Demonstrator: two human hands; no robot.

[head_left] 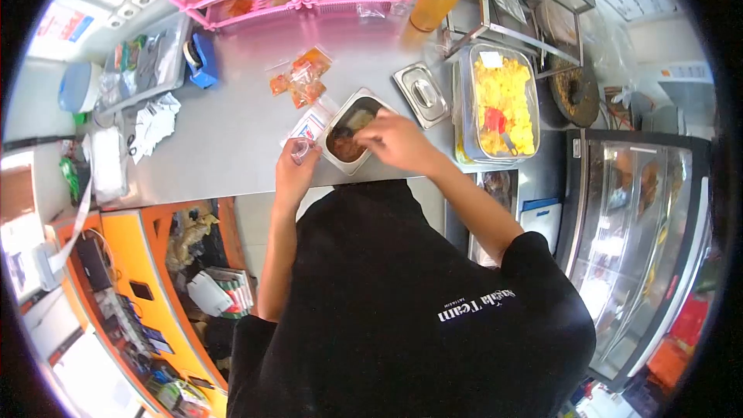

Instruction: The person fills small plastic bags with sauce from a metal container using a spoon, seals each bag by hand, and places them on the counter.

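A rectangular steel container with dark reddish-brown contents stands near the table's front edge. Above its opening is my right hand, its fingers closed together; what they grip, if anything, is too small to make out. Just left of the container, my left hand is closed around a small clear plastic cup. Between the cup and the container lies a white packet with red and blue print. Behind it are small clear bags of orange-red contents.
A steel lid lies right of the container, beside a clear tub of yellow food. Farther back stand a squeeze bottle, pink racks and a metal frame. At left are a blue tape dispenser and a grey tray.
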